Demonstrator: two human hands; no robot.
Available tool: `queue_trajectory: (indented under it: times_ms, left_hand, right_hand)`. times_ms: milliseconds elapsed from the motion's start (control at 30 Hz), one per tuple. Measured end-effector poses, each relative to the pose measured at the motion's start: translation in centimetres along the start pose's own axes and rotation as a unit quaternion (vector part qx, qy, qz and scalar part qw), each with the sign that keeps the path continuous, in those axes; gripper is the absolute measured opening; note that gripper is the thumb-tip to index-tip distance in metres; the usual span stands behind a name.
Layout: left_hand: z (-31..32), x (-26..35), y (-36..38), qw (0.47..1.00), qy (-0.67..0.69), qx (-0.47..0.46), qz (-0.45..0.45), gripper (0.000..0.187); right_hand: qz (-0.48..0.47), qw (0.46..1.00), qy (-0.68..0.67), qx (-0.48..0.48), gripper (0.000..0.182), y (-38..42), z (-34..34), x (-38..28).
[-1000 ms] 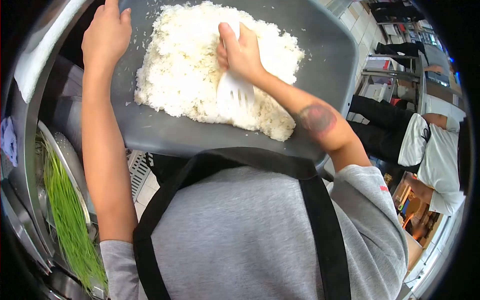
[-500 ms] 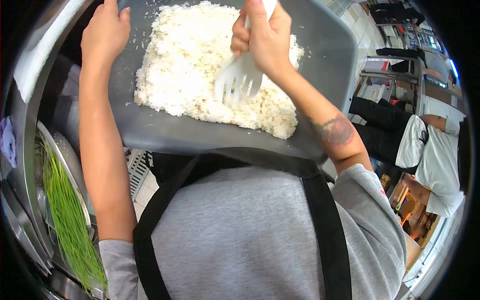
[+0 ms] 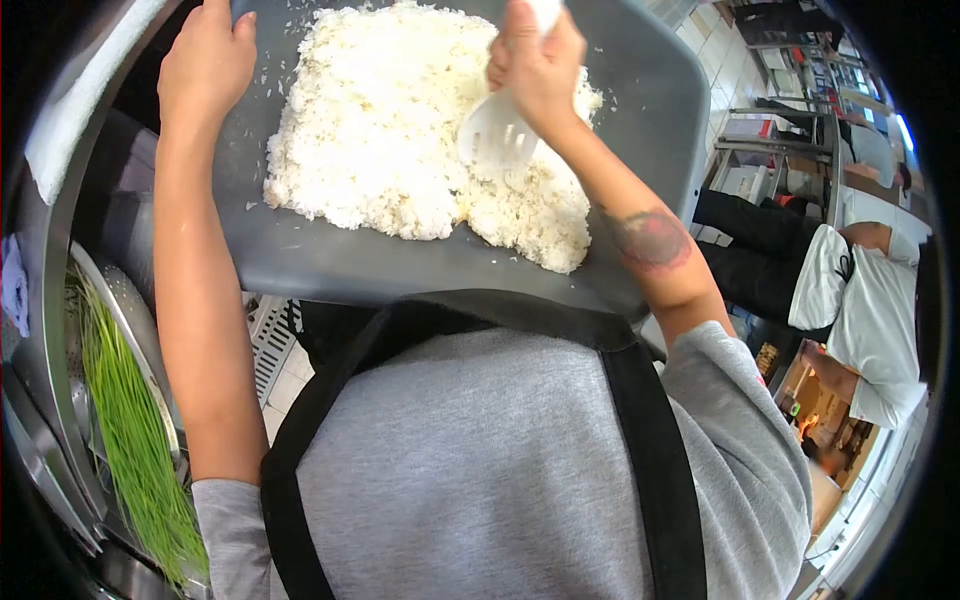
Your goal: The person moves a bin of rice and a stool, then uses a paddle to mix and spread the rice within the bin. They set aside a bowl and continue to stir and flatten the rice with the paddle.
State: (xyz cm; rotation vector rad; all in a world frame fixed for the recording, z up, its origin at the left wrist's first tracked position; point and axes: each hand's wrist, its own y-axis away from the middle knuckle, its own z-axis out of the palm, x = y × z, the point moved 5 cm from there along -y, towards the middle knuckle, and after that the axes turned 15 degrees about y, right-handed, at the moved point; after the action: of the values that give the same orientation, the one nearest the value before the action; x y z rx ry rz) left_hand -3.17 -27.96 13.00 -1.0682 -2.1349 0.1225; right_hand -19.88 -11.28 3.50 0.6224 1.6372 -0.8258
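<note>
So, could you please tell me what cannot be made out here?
Head view: left hand, finger ends cut off by the top edge.
Head view: grey tub, far rim beyond the top edge.
Head view: white slotted spatula, grip partly hidden by the right hand, blade blurred.
Head view: what the co-worker handles, too small and blurred.

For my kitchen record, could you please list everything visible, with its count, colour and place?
Tub: one, grey, upper centre
Rice: one mass, white, in tub
Slotted paddle: one, white, at the rice
Stalks: many, green, lower left
Perforated bowl: one, metallic, beside stalks
Cloth: one, blue, far left
Towel-like piece: one, white, upper left
Shelving: count unclear, metallic, upper right
Co-workers: at least two, pale tops, right
Other background items: too small to count
Apron: one, black, worn
Shirt: one, grey, worn
Left hand: one, bare, tub's upper-left edge
Right hand: one, bare, fingers around paddle handle
</note>
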Motion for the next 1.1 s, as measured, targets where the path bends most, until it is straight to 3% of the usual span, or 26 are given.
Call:
queue_trajectory:
  times_ms: [67,133,167,200,267,333,367,400,433,533,567,600,667,733,800,1000,1100]
  left_hand:
    - [0.0,-0.1,0.0,1.0,-0.002,-0.012,-0.006,0.036]
    - [-0.1,0.2,0.1,1.0,-0.004,-0.01,-0.007,0.036]
    - [-0.1,0.5,0.2,1.0,-0.004,-0.009,-0.007,0.036]
    - [-0.1,0.8,0.2,1.0,0.002,-0.01,-0.005,0.036]
    - [-0.2,0.9,0.1,0.999,-0.007,-0.025,-0.039,0.035]
    - [-0.1,0.8,0.2,0.999,-0.014,-0.02,-0.023,0.036]
    - [-0.1,0.8,0.2,0.998,-0.022,-0.024,-0.053,0.036]
    - [0.0,0.8,0.2,0.996,-0.031,-0.028,-0.082,0.036]
    - [-0.2,1.0,0.1,0.996,-0.032,-0.029,-0.082,0.036]
    - [-0.2,1.9,-0.3,0.992,-0.024,-0.066,-0.106,0.035]
    - [-0.4,2.3,-0.2,0.991,-0.019,-0.064,-0.112,0.034]
    - [-0.5,2.4,-0.2,0.991,-0.016,-0.064,-0.118,0.034]
    - [-0.5,2.1,-0.1,0.991,-0.02,-0.062,-0.114,0.034]
    - [-0.3,1.7,0.3,0.992,-0.023,-0.061,-0.107,0.034]
    - [-0.5,2.1,0.9,0.999,-0.036,-0.022,-0.019,0.034]
    - [-1.3,4.3,1.0,0.994,-0.047,-0.033,-0.089,0.033]
    - [-0.6,3.0,1.2,0.996,-0.055,-0.017,-0.062,0.034]
  right_hand:
    - [-0.043,0.995,0.073,0.057,0.015,0.2,-2.4,-3.0]
    - [-0.051,0.992,0.095,0.068,0.015,0.0,-4.7,-4.8]
    - [-0.074,0.978,0.191,0.038,0.013,-0.3,-6.0,-5.5]
    - [-0.065,0.971,0.231,0.009,0.027,-0.5,-7.3,-4.7]
    - [-0.027,0.895,0.444,0.034,0.026,-0.4,-9.8,-2.3]
    - [0.058,0.863,0.5,0.041,0.027,1.3,-12.3,3.3]
    - [0.191,0.874,0.445,0.043,0.027,2.9,-13.0,5.8]
    - [0.233,0.872,0.427,0.056,0.026,4.2,-13.7,8.0]
    - [0.172,0.848,0.498,0.059,0.025,4.7,-14.8,10.8]
    - [0.177,0.876,0.447,0.04,0.027,7.3,-12.6,9.1]
    - [0.265,0.9,0.345,0.04,0.024,8.0,-11.1,6.8]
    - [0.265,0.899,0.346,0.039,0.024,8.0,-10.9,6.3]
    - [0.302,0.925,0.189,0.13,0.02,8.4,-11.1,6.3]
    - [0.308,0.928,0.151,0.146,0.019,8.4,-10.2,6.4]
    - [0.312,0.929,0.003,0.197,0.02,8.7,-9.0,6.8]
    - [0.349,0.899,-0.073,0.254,0.02,9.0,-7.9,7.2]
    - [0.347,0.899,-0.078,0.255,0.02,8.7,-6.1,6.4]
